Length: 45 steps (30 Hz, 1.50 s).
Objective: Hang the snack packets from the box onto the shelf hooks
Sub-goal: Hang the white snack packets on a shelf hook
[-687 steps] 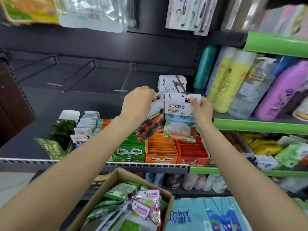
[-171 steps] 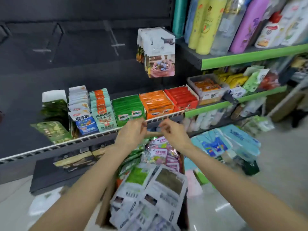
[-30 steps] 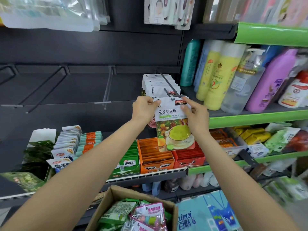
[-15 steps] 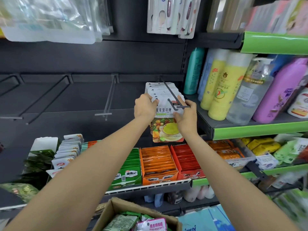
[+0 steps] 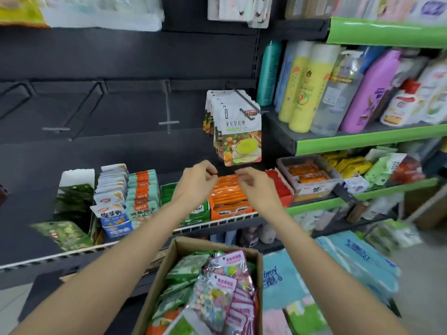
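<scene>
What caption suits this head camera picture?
Both empty hands, left hand and right hand, drop from hung snack packets toward the box.

Two hands, left and right, at centre frame. One box at the bottom, its packets too jumbled to count. One loaded hook at upper centre; its packets overlap beyond counting. Two bare hooks, and, to its left. Two yellow bottles at upper right.

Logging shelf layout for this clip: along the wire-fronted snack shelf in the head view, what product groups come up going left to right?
Dark green packets → white-and-blue packets → teal-and-orange packets → green display box, partly behind the left hand → orange display box → red display box, behind the right hand.
</scene>
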{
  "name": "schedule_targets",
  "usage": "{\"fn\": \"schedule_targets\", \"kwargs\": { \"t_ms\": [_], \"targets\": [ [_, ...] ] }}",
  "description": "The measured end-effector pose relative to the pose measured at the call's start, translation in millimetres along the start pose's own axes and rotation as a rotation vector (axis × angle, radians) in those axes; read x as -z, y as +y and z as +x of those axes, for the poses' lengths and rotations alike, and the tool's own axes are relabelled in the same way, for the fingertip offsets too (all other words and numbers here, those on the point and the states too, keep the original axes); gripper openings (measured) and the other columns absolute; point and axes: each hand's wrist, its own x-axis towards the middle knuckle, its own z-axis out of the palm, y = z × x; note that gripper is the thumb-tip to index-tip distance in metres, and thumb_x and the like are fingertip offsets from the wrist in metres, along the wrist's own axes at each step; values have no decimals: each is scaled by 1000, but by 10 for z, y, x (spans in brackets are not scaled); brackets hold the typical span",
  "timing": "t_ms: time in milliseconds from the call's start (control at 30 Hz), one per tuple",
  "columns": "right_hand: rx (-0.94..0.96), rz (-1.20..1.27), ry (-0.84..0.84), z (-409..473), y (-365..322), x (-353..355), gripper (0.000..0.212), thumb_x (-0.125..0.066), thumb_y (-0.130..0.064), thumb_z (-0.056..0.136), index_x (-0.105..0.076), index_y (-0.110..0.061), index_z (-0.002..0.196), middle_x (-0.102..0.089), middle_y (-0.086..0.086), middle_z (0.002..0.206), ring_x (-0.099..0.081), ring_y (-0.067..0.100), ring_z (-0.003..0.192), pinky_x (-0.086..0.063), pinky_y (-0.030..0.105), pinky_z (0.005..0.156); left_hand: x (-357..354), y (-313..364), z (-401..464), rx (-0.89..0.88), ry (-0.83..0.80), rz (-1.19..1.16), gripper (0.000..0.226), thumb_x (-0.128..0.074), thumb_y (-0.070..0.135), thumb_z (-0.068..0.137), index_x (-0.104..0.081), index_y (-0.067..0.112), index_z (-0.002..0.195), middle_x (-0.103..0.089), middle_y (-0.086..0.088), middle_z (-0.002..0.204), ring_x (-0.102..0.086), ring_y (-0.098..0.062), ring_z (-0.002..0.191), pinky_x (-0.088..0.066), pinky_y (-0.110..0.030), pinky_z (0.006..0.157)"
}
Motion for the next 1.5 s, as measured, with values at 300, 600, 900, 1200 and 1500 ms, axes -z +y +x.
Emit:
{"fn": "schedule_targets", "kwargs": {
  "t_ms": [300,600,900,1200,1500],
  "targets": [
    [-208,-189,-172,-1532,81,-782,31,-46,-9,94,-62,-10,119,-68,15,107,-62,30,100,-43,28,79,-17,-887,-1438,47,-285,8,9,-51,13,94,-57,16,99,-64,-5,98,-60,-21,89,-45,-28,73],
    [-345,-204,-505,-2593,142,-1249,59,-59,-21,92,-34,-13,144,-33,8,151,-41,25,132,-33,30,105,-121,-1552,-2563,28,-828,38,66,-66,45,83,-43,16,137,-50,-2,137,-47,-21,126,-39,-29,96],
    [-355,-368,-379,-2861,3,-1448,75,-73,-20,81,-26,-6,138,-25,20,138,-47,37,118,-40,33,89,-145,-1730,-3037,-114,-720,255,44,-65,34,82,-59,9,118,-64,-10,110,-56,-27,104,-43,-31,82],
    [-395,-534,-703,-2986,-59,-1407,100,-64,-59,77,-18,-5,146,-10,15,153,-22,33,140,-30,39,108,116,-1622,-2971,-100,-200,119,20,-43,8,95,-56,0,108,-64,-25,92,-61,-38,82,-45,-40,67],
    [-416,-692,-841,-3003,-230,-1565,106,-62,-61,77,-5,-10,150,6,24,155,3,44,142,-21,54,113,337,-1727,-3030,-73,-64,-134,19,-53,8,92,-68,10,104,-69,-5,98,-59,-16,85,-38,-23,68]
  ]
}}
